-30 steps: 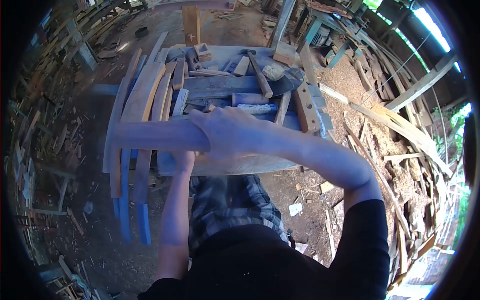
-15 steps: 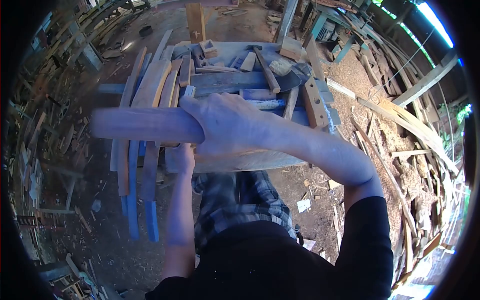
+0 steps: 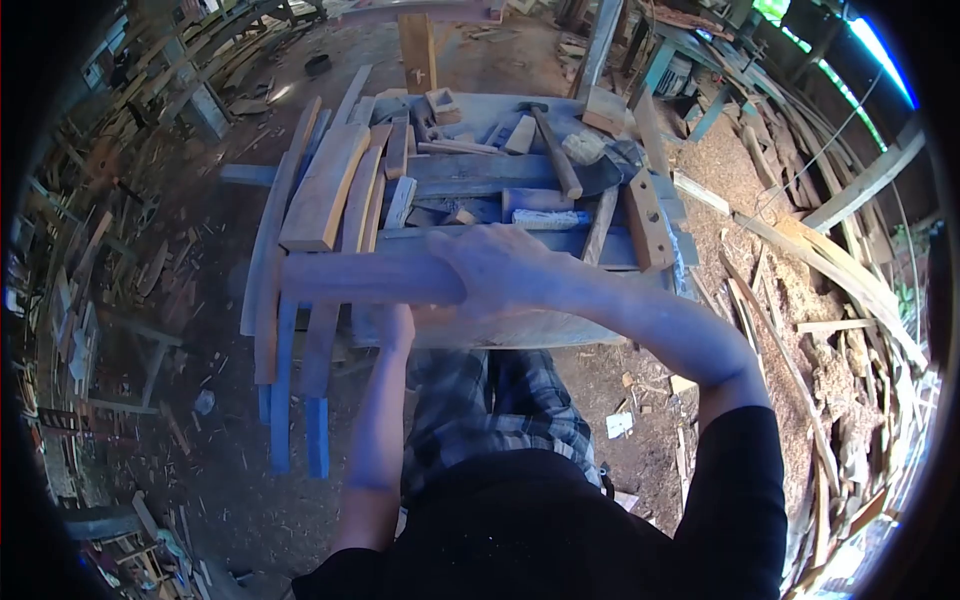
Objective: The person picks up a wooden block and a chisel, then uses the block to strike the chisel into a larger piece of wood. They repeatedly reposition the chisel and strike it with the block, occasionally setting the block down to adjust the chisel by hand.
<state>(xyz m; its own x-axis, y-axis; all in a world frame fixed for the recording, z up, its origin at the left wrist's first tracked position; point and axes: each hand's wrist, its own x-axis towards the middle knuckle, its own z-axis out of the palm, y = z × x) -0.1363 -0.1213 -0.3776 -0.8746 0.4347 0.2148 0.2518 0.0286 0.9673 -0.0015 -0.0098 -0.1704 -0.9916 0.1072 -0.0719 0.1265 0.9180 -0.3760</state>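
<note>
My right hand (image 3: 500,265) is wrapped round one end of a thick, smooth wooden club (image 3: 370,278), which points left, level above the near edge of the workbench (image 3: 570,333). Motion blurs the club slightly. My left hand (image 3: 398,325) is below it, close to the bench edge; the club hides its fingers, so I cannot see what they grip. Beyond my hands, a white-coated block (image 3: 550,219) and a small pale block (image 3: 400,202) lie on the bench. Farther back is a hammer (image 3: 557,155) with a wooden handle.
Several long boards (image 3: 325,190) lie along the bench's left side, some overhanging its front. A block with holes (image 3: 650,222) is at the right. Sawdust (image 3: 725,190) and scrap timber (image 3: 865,260) cover the ground to the right. A wooden post (image 3: 417,55) stands behind the bench.
My right hand and the club have come down toward the bench and shifted right. My left hand stays low by the bench edge. The whole view has shifted slightly.
</note>
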